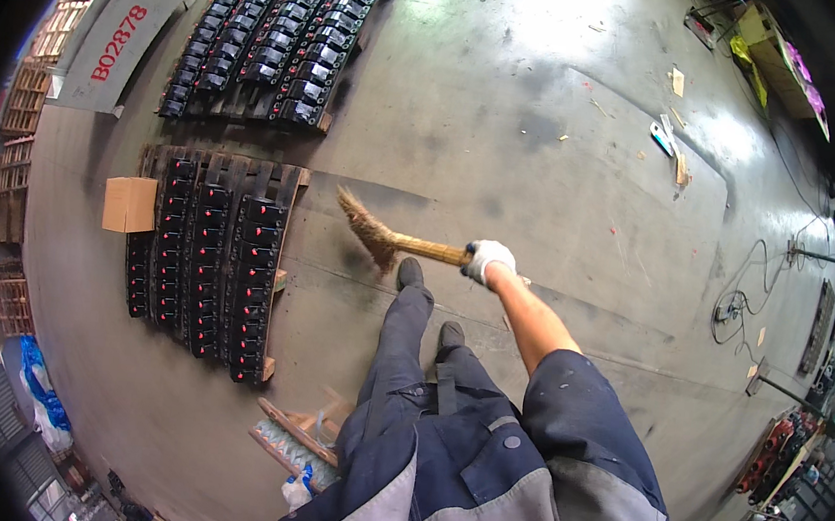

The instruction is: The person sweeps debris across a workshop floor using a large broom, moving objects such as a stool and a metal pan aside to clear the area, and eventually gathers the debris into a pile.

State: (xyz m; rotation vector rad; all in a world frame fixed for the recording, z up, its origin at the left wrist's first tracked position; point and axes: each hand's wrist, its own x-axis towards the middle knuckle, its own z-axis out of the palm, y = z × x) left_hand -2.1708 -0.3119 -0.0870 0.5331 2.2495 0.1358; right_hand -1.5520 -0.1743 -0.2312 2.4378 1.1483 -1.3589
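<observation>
My right hand (pixel 490 260), in a white glove, is closed round the handle of a straw broom (pixel 370 228). The broom is held out to the left over the grey floor, its blurred bristles near my left shoe (pixel 411 274). Low on the left, a white and blue glove on my left hand (pixel 297 490) shows beside my jacket. It grips a wooden-framed pan (pixel 281 445) with a grey patterned sheet between its wooden bars. My left forearm and most of those fingers are hidden.
Two pallets of black metal parts (pixel 206 260) (pixel 268 40) stand on the left, with a cardboard box (pixel 129 205) at the nearer one's edge. A grey panel (pixel 122 39) stands beyond. Scraps (pixel 678 82) and a blue-white object (pixel 660 138) lie far right, near cables (pixel 735 306).
</observation>
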